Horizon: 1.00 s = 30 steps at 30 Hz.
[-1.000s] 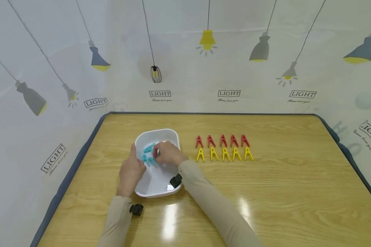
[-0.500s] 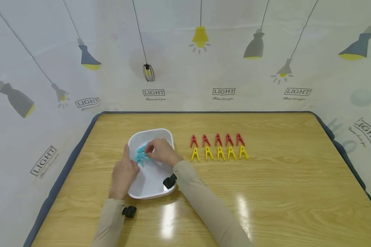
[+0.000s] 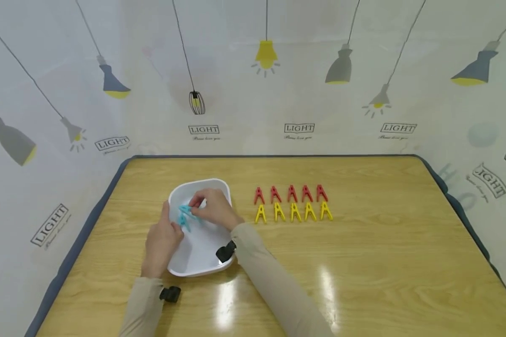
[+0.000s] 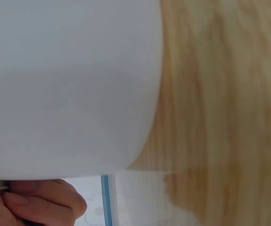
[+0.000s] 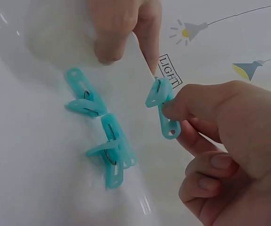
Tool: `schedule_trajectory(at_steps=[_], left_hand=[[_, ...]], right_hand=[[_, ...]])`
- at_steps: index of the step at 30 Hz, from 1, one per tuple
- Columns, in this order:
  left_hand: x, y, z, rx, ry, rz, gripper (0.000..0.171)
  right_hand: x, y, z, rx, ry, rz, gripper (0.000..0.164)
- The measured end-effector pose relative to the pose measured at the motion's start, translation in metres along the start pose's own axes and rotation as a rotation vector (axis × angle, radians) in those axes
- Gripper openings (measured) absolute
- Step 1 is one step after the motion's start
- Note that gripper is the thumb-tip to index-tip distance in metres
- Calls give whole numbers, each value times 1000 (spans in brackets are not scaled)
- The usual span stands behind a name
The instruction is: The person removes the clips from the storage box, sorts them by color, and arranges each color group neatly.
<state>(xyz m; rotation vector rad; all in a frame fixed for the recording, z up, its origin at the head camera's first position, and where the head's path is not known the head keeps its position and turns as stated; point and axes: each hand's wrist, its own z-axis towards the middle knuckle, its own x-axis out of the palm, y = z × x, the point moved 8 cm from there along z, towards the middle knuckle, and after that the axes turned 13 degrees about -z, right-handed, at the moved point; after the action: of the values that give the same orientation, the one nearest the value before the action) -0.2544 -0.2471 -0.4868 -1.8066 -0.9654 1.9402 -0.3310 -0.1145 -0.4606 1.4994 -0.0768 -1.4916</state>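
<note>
A white plastic basin (image 3: pixel 198 255) stands on the table's left side, with several turquoise clothespins lying in its far half. My left hand (image 3: pixel 162 244) grips the basin's left wall, its thumb over the rim. Inside the basin, my right hand (image 3: pixel 212 208) pinches one turquoise clothespin (image 5: pixel 171 123) between thumb and index finger; its other fingers are curled. Close by in the right wrist view lie another clothespin (image 5: pixel 82 92) and an overlapping clump of clothespins (image 5: pixel 114 153). The left wrist view is mostly filled by the basin's wall (image 4: pixel 69 94).
Right of the basin, a row of red clothespins (image 3: pixel 292 193) lies behind a row of yellow clothespins (image 3: pixel 295 212), evenly spaced. The wooden table (image 3: pixel 388 252) ends at a printed backdrop (image 3: pixel 240 112) at the back and sides.
The head view has turned, so the whole scene sits further left. My right hand has shifted slightly left over the turquoise clothespins in the basin. The left hand keeps its grip on the basin.
</note>
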Motion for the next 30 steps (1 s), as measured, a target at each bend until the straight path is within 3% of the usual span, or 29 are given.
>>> schedule_trajectory(at_steps=[6,11,18,24,30], left_hand=[[10,2,-2,-27,36,-19,75],[15,2,-3,-31,34,-10,75],[8,2,-3,-17,5,10,74],[3,3,-1,-35,32,-5,75],[1,6,1,-39,29,-11,75]], right_hand=[[-6,-6,-5,35,-47,135,7],[-22,-7,-7,62,-85,187,9],[-48,6,-6,72,-85,142,9],[-62,14,-7,86,-116,125,8],[-69,25,-13,35,-172,103,8]])
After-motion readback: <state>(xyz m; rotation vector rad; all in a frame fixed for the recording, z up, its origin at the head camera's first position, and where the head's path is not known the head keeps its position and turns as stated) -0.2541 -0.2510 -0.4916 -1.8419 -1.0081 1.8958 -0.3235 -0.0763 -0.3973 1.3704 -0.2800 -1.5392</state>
